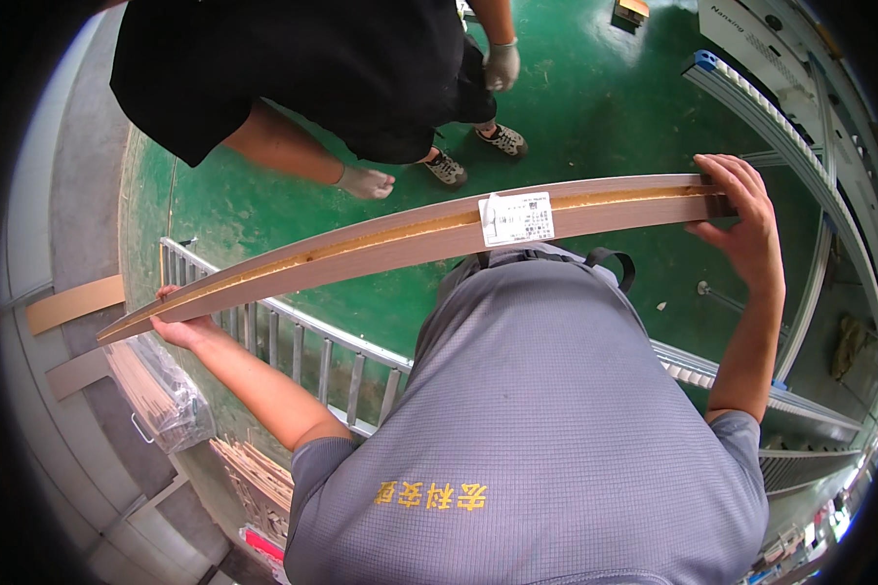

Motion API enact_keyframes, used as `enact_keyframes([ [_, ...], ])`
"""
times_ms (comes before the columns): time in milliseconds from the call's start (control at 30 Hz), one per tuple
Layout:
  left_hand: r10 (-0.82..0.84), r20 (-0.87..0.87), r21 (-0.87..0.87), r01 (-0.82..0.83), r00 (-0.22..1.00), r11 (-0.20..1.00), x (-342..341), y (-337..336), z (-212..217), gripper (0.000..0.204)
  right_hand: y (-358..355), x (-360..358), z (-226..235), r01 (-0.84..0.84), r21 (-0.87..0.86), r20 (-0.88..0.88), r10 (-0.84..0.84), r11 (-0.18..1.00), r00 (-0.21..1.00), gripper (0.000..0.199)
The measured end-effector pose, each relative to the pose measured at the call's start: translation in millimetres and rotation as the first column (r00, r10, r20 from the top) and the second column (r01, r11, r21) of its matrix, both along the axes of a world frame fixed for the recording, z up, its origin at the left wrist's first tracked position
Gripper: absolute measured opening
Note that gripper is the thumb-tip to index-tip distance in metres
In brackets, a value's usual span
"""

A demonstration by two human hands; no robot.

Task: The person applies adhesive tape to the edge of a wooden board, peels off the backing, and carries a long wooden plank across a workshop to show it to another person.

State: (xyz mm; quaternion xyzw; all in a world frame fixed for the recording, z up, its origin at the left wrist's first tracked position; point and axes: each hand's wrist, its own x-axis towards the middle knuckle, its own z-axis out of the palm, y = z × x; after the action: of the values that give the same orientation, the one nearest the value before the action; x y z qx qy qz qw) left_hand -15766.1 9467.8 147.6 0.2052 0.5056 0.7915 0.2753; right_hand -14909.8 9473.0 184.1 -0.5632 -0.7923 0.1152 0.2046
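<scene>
A long, narrow wood-grain board (361, 237) spans the space before my body, bent by the lens. A yellowish strip runs along it; I cannot tell whether it is one grooved piece or two laid together. A white printed label (527, 218) sticks to its face, right of the middle. My left hand (182, 327) grips the board near its far left end, with the thumb and palm under the lower edge. At the right end, my right hand (744, 210) is closed round it, fingers over the top and thumb below.
Another person in black (302, 68), wearing gloves, stands just beyond the board. A metal roller conveyor (332, 366) lies behind it at left; a frame with rollers (771, 107) curves along the right. Bundled strips (151, 390) and stacked pieces (254, 478) stand at lower left.
</scene>
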Motion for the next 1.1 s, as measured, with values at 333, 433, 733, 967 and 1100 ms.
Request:
enact_keyframes([
  [333, 0.085, -0.07, -0.063, -0.09, 0.994, 0.994, 31.6, 6.8, 12.2, 0.043, -28.6, -111.5, 12.5, -0.36, 0.291, 0.024, 0.369, 0.887, 0.929, 0.055],
  [433, 0.08, -0.056, -0.028, -0.082, 0.995, 0.996, 39.9, 9.3, 13.6, 0.041, -35.3, -130.6, 11.2, -0.395, 0.301, 0.018, 0.408, 0.868, 0.913, 0.049],
  [733, 0.036, -0.054, -0.047, -0.039, 0.998, 0.998, 48.4, 12.7, 15.2, 0.041, -37.7, -136.0, 8.1, -0.359, 0.305, -0.017, 0.382, 0.882, 0.924, 0.049],
  [967, 0.067, -0.048, -0.062, -0.07, 0.997, 0.996, 53.0, 17.8, 21.0, 0.04, -39.6, -120.3, 19.6, -0.411, 0.291, -0.119, 0.459, 0.864, 0.881, 0.028],
  [1100, 0.071, -0.046, -0.074, -0.074, 0.996, 0.994, 57.6, 16.0, 26.6, 0.038, -43.0, -97.8, 17.6, -0.279, 0.477, -0.193, 0.409, 0.833, 0.892, 0.039],
])
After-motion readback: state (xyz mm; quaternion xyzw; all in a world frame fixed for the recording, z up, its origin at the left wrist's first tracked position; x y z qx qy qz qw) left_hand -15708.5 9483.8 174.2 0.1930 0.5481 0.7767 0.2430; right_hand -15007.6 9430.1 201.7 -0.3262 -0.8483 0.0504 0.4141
